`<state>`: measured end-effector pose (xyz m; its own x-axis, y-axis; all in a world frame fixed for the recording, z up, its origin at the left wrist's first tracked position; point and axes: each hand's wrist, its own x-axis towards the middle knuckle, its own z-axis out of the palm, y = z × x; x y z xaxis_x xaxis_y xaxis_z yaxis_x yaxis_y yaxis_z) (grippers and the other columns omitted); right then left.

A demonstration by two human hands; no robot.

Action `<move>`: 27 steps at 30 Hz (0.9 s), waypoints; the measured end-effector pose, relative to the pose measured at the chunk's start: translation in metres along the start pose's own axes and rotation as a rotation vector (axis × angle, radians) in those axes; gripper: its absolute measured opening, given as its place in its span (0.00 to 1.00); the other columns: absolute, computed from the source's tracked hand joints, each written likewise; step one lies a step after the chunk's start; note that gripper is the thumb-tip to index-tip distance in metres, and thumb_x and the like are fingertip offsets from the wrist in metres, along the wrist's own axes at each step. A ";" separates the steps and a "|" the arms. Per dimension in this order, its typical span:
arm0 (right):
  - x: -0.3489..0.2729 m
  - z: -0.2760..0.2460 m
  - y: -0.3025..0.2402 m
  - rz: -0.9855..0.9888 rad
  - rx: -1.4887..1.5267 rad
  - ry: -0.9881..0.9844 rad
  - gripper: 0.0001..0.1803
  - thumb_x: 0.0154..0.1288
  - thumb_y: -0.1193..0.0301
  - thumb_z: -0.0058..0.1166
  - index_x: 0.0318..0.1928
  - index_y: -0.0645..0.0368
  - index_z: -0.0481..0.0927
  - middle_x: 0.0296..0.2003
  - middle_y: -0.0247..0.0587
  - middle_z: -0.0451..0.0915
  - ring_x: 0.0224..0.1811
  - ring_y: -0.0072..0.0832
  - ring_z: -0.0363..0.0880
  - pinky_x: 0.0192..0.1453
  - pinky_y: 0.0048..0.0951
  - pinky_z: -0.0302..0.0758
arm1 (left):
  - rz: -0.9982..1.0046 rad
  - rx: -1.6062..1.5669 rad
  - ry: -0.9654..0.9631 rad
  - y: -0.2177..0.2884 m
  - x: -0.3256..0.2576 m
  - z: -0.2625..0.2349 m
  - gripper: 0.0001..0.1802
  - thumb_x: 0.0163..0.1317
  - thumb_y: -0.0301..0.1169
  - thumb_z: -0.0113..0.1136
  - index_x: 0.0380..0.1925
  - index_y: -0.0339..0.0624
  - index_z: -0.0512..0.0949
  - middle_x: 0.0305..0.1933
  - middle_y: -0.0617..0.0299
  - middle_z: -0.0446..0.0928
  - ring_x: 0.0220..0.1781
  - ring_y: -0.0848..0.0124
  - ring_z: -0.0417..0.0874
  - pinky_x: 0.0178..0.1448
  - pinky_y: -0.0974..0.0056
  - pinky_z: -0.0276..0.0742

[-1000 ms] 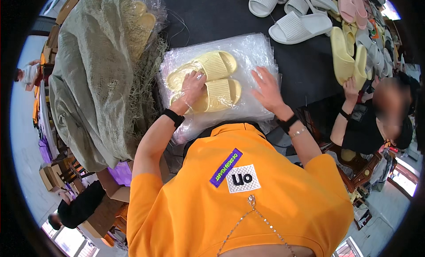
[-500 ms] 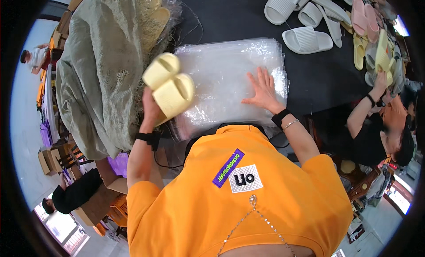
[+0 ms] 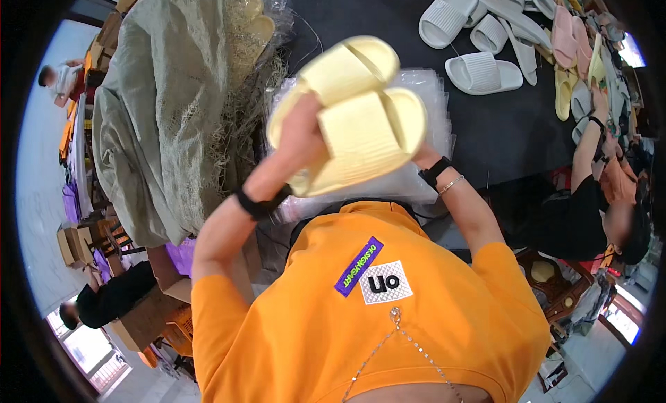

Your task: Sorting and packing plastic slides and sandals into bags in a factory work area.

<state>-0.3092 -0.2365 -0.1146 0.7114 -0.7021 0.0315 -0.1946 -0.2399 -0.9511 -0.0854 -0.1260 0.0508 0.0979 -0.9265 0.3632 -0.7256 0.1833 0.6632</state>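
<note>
A pair of pale yellow slide sandals (image 3: 357,133) is raised over the stack of clear plastic bags (image 3: 437,118), slightly blurred by motion. My left hand (image 3: 303,131) is closed around the sandals at their near left part, holding the two together. Behind the lower right sandal is my right hand (image 3: 425,155); only its wrist end shows, and its fingers are hidden. The sandals cover most of the bag stack, whose far and right edges stay visible on the dark table.
Burlap cloth (image 3: 159,118) is heaped at the left, with more yellow sandals beneath plastic (image 3: 260,28). White slides (image 3: 482,73) lie at far right, beside pink slides (image 3: 569,38). A co-worker's arm (image 3: 586,143) reaches in there. A cardboard box (image 3: 170,271) stands lower left.
My left hand has carried the sandals rightward from the burlap's edge to above the bags, nearer the camera. My right hand, earlier spread on the bags, is now mostly hidden behind them.
</note>
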 end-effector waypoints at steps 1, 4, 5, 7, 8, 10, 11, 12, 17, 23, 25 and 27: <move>0.005 -0.004 0.004 -0.018 0.252 0.014 0.30 0.54 0.57 0.53 0.56 0.58 0.69 0.60 0.49 0.62 0.63 0.40 0.59 0.63 0.45 0.55 | -0.120 0.009 -0.083 -0.006 -0.005 0.028 0.16 0.46 0.24 0.56 0.38 0.37 0.72 0.38 0.50 0.71 0.43 0.51 0.72 0.47 0.57 0.70; 0.028 -0.024 0.008 -0.032 -0.629 -0.008 0.30 0.56 0.77 0.49 0.61 0.63 0.61 0.64 0.54 0.55 0.62 0.43 0.61 0.61 0.35 0.64 | -0.061 0.280 -0.162 -0.053 -0.023 0.085 0.10 0.44 0.24 0.54 0.30 0.36 0.70 0.35 0.52 0.71 0.41 0.53 0.71 0.43 0.53 0.69; 0.034 -0.027 0.018 -0.067 -0.733 0.056 0.30 0.59 0.76 0.48 0.62 0.63 0.59 0.65 0.54 0.53 0.66 0.43 0.56 0.63 0.34 0.62 | -0.086 0.336 -0.159 -0.070 -0.032 0.096 0.10 0.44 0.24 0.54 0.29 0.37 0.71 0.35 0.52 0.71 0.41 0.53 0.71 0.43 0.53 0.69; 0.039 -0.043 0.042 0.010 -0.509 0.143 0.29 0.58 0.78 0.44 0.62 0.65 0.59 0.66 0.55 0.49 0.66 0.45 0.54 0.61 0.32 0.63 | -0.134 0.416 -0.174 -0.091 -0.043 0.098 0.09 0.44 0.24 0.54 0.29 0.37 0.70 0.35 0.52 0.71 0.41 0.53 0.71 0.42 0.53 0.69; 0.041 -0.049 0.047 0.019 -0.480 0.177 0.29 0.57 0.78 0.43 0.62 0.64 0.60 0.66 0.55 0.49 0.66 0.45 0.54 0.60 0.31 0.64 | -0.162 0.460 -0.179 -0.101 -0.047 0.095 0.09 0.44 0.25 0.54 0.29 0.37 0.70 0.35 0.52 0.71 0.41 0.53 0.71 0.42 0.53 0.69; 0.042 -0.046 0.036 0.069 -0.346 0.186 0.28 0.58 0.77 0.43 0.62 0.61 0.60 0.66 0.54 0.50 0.65 0.44 0.56 0.60 0.30 0.64 | -0.193 0.510 -0.188 -0.109 -0.054 0.081 0.09 0.44 0.25 0.55 0.29 0.37 0.71 0.35 0.52 0.71 0.41 0.53 0.71 0.41 0.53 0.69; 0.038 -0.044 0.031 0.110 -0.289 0.187 0.29 0.58 0.76 0.45 0.62 0.60 0.61 0.65 0.53 0.51 0.65 0.44 0.56 0.60 0.32 0.63 | -0.208 0.535 -0.193 -0.113 -0.056 0.076 0.10 0.44 0.25 0.55 0.29 0.37 0.71 0.35 0.52 0.71 0.41 0.53 0.71 0.41 0.53 0.69; 0.035 -0.040 0.016 0.146 -0.232 0.179 0.29 0.57 0.75 0.46 0.62 0.59 0.61 0.65 0.53 0.51 0.65 0.43 0.56 0.61 0.33 0.63 | -0.260 0.526 -0.196 -0.114 -0.057 0.071 0.09 0.45 0.25 0.54 0.30 0.36 0.71 0.35 0.52 0.72 0.41 0.53 0.72 0.41 0.52 0.69; -0.032 -0.015 -0.021 0.036 -0.853 0.009 0.28 0.56 0.63 0.52 0.59 0.53 0.67 0.64 0.48 0.55 0.64 0.43 0.56 0.66 0.51 0.49 | -0.290 0.439 -0.177 -0.103 -0.046 0.055 0.07 0.46 0.25 0.53 0.27 0.34 0.71 0.34 0.50 0.72 0.40 0.51 0.72 0.42 0.51 0.70; -0.099 0.009 -0.039 -0.131 -0.933 -0.200 0.32 0.52 0.49 0.54 0.58 0.44 0.69 0.62 0.42 0.60 0.65 0.41 0.54 0.63 0.67 0.40 | -0.093 0.276 -0.188 -0.024 0.020 0.078 0.07 0.45 0.26 0.54 0.25 0.35 0.71 0.33 0.50 0.72 0.38 0.51 0.73 0.41 0.50 0.70; -0.105 0.016 -0.030 -0.145 -0.958 -0.214 0.33 0.51 0.46 0.53 0.58 0.41 0.69 0.61 0.42 0.61 0.65 0.40 0.54 0.62 0.68 0.39 | -0.019 0.284 -0.273 -0.008 0.035 0.116 0.09 0.45 0.28 0.54 0.28 0.35 0.73 0.36 0.51 0.73 0.41 0.54 0.74 0.42 0.53 0.72; -0.100 0.020 -0.027 -0.203 -0.945 -0.151 0.33 0.51 0.44 0.53 0.58 0.39 0.69 0.60 0.41 0.62 0.65 0.39 0.54 0.61 0.69 0.39 | 0.002 0.390 -0.423 -0.017 0.037 0.155 0.12 0.47 0.28 0.54 0.34 0.38 0.74 0.40 0.54 0.74 0.45 0.57 0.74 0.46 0.54 0.71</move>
<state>-0.3621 -0.1464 -0.0982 0.8572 -0.5108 0.0649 -0.4731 -0.8311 -0.2923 -0.1751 -0.2146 -0.0484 -0.1269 -0.9918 0.0176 -0.9308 0.1252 0.3434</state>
